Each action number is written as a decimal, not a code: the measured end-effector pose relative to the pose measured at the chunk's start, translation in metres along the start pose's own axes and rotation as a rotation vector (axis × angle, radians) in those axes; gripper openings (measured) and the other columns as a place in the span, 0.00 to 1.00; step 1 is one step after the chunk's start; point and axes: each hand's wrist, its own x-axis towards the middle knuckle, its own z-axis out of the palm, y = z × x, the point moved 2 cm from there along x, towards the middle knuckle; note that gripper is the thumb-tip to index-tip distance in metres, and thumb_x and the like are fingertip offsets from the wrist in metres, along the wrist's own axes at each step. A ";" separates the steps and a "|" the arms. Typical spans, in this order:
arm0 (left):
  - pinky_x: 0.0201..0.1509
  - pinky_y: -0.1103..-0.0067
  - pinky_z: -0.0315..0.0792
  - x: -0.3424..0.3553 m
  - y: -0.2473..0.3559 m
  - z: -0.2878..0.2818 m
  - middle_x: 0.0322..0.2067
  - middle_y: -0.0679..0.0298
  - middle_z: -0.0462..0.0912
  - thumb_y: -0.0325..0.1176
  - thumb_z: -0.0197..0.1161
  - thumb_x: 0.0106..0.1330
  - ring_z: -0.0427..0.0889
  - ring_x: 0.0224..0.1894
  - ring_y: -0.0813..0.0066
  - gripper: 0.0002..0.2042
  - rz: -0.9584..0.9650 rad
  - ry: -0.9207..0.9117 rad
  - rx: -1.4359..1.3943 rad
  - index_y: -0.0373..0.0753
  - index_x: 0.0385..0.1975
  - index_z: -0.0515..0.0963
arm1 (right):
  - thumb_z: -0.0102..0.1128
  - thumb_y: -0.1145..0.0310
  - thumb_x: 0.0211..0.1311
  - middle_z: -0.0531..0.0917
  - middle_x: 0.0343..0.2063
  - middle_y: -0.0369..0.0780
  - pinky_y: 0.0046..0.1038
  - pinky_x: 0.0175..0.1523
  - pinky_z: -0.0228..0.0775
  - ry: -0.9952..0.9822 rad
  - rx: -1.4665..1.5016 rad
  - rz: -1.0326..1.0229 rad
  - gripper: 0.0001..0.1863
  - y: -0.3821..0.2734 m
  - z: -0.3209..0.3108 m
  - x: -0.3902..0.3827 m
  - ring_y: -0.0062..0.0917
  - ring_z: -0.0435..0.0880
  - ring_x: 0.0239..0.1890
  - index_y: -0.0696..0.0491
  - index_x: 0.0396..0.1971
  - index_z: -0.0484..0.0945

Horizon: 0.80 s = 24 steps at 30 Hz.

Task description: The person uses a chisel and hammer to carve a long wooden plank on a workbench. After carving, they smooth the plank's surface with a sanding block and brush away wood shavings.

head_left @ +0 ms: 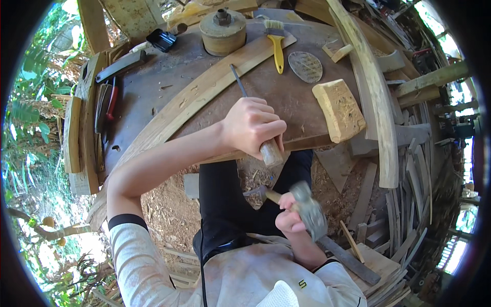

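My left hand (255, 128) is closed around the wooden handle (271, 153) of a long, thin metal tool (238, 78), whose tip points forward over a long curved board (184, 102) on the bench. My right hand (290, 220) sits low over my lap, closed on a motion-blurred tool with a greyish, block-like body (312, 210); its exact kind is unclear. Just behind it show a short wooden handle (272, 195) and a bit of metal, partly hidden. A pale, rough wood block (337, 110) lies to the right of my left hand.
On the bench (138, 97) are a yellow-handled brush (277, 51), an oval stone-like piece (305, 66), a round block (223, 38), a black case (161, 40) and red-handled pliers (111, 102). Long timber (386, 153) edges the right; scrap wood and shavings cover the ground.
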 end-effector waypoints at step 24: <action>0.26 0.71 0.70 0.002 -0.003 0.005 0.17 0.70 0.73 0.42 0.74 0.40 0.77 0.21 0.67 0.17 -0.006 -0.059 0.041 0.47 0.20 0.71 | 0.66 0.73 0.67 0.84 0.26 0.47 0.36 0.31 0.77 0.160 0.110 -0.046 0.06 0.001 0.015 -0.002 0.38 0.85 0.24 0.60 0.35 0.82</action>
